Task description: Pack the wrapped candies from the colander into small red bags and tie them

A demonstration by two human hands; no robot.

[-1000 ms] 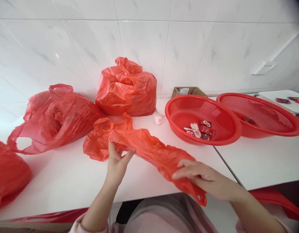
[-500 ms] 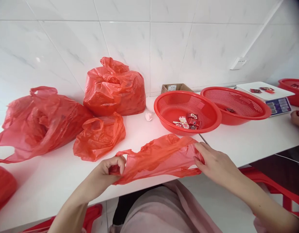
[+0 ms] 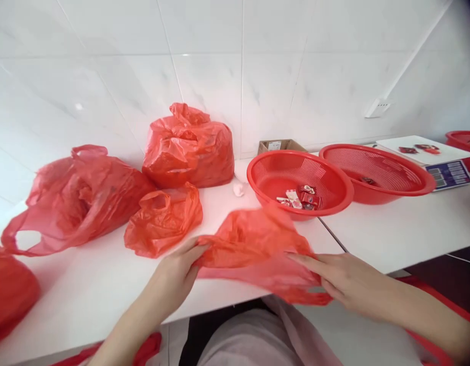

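Note:
An empty red plastic bag (image 3: pixel 253 246) is stretched between my two hands at the front edge of the white table (image 3: pixel 105 284). My left hand (image 3: pixel 176 277) grips its left end with the fingers closed on the film. My right hand (image 3: pixel 343 279) holds the bag's right lower end, fingers extended along it with the film pinched under them. The bag is slightly blurred by motion. Just behind it stands a red mesh basket (image 3: pixel 334 190) holding a few small wrapped sweets (image 3: pixel 299 195).
A small crumpled red bag (image 3: pixel 162 218), a large loose one (image 3: pixel 78 195), a full tied one (image 3: pixel 189 147) and part of another (image 3: pixel 9 290) lie on the left. A second red basket (image 3: pixel 375 170), a cardboard box (image 3: pixel 278 146), a weighing scale (image 3: pixel 429 155) stand right.
The bag has bunched up and risen between my hands. My left hand has gone from a fist to a looser grip, and my right hand has dropped lower and further right.

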